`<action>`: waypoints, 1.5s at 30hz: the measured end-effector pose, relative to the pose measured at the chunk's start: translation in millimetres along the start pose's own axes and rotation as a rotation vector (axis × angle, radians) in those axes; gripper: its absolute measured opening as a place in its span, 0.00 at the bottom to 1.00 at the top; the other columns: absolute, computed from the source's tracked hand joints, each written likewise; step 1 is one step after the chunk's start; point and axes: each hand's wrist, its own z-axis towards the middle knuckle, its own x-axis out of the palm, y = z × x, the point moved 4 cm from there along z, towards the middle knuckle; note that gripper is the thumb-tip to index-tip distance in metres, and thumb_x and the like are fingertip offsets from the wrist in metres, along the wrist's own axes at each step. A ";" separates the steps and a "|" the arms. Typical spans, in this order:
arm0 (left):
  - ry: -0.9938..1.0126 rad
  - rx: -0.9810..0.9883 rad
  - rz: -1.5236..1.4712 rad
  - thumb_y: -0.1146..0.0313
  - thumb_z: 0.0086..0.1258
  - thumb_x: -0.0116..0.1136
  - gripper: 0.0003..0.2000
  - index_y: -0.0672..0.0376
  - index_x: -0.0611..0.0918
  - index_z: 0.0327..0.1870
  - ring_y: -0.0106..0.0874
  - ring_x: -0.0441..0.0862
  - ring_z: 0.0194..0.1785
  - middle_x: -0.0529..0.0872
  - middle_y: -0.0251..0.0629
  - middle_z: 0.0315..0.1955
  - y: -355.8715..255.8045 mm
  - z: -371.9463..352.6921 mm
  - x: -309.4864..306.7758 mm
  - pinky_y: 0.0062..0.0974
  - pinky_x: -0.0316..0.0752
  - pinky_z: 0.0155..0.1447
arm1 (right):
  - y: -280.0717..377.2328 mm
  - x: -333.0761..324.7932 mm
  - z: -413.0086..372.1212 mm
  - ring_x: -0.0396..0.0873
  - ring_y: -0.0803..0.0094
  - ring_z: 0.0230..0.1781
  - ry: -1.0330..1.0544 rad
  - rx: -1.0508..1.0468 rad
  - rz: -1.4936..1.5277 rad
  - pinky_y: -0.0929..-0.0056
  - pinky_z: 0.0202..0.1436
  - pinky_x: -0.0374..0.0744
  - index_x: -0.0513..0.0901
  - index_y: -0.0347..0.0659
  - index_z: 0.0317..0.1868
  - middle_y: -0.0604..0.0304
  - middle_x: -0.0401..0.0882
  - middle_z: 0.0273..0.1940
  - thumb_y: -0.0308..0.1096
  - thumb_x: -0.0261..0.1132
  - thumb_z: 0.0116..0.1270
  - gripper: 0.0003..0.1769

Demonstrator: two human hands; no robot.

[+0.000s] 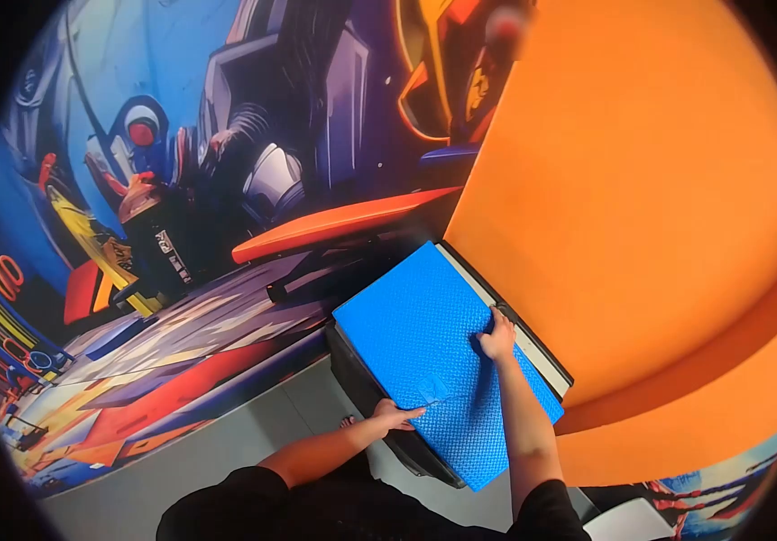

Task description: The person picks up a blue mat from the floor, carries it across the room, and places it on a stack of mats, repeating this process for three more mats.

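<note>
Pressing down with the left hand (397,416) on the near edge of the blue mat (424,338), fingers stretched out flat and a little spread, just beside a small notch in the foam. Hooking the right hand (497,339) over the mat's far long edge, fingers curled; cannot tell whether closed under that edge or only resting on top. Lies tilted on a black box (363,374), up against the white strip (537,353) along the box's far side, right at the foot of the orange wall (659,198), and overhangs the box at the near right corner. Stands on a grey floor (226,451) beside a painted mural (226,135). Judging from this hold: better to use the flat palm as an anchor and steer with the curled hand alone, sliding rather than lifting, since soft foam probably bends and creeps when pushed from one end. Worth lining the long edge up with the white strip first, then checking the near corners, where the overhang shows most. Best to press lightly; probably dents or buckles under a heavy push. Wise to hold fingertips clear of the gap between mat and wall, and to carry both forearms low enough to stay steady yet high enough not to drag the dark sleeves (244,505) across the textured surface.
</note>
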 end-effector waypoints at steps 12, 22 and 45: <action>0.016 -0.165 0.668 0.32 0.56 0.65 0.34 0.62 0.82 0.18 0.26 0.85 0.21 0.85 0.36 0.16 -14.0 75.9 -33.5 0.24 0.80 0.30 | -31.0 131.0 36.2 0.68 0.48 0.61 0.003 -0.077 -0.109 0.52 0.68 0.63 0.63 0.37 0.71 0.46 0.69 0.61 0.42 0.62 0.53 0.44; -0.083 -0.185 0.474 0.43 0.58 0.71 0.27 0.66 0.85 0.30 0.26 0.83 0.20 0.86 0.38 0.19 0.2 91.2 -21.9 0.25 0.78 0.26 | -39.9 126.8 44.0 0.67 0.46 0.62 -0.085 -0.151 -0.034 0.51 0.68 0.63 0.67 0.32 0.68 0.43 0.70 0.60 0.40 0.62 0.54 0.40; -0.920 0.009 -0.593 0.53 0.63 0.68 0.23 0.55 0.82 0.56 0.28 0.86 0.38 0.87 0.33 0.44 273.9 -261.5 -24.9 0.26 0.81 0.38 | 42.0 41.7 -105.4 0.74 0.51 0.49 -0.271 -0.877 0.810 0.55 0.58 0.70 0.77 0.33 0.43 0.48 0.76 0.45 0.27 0.65 0.60 0.12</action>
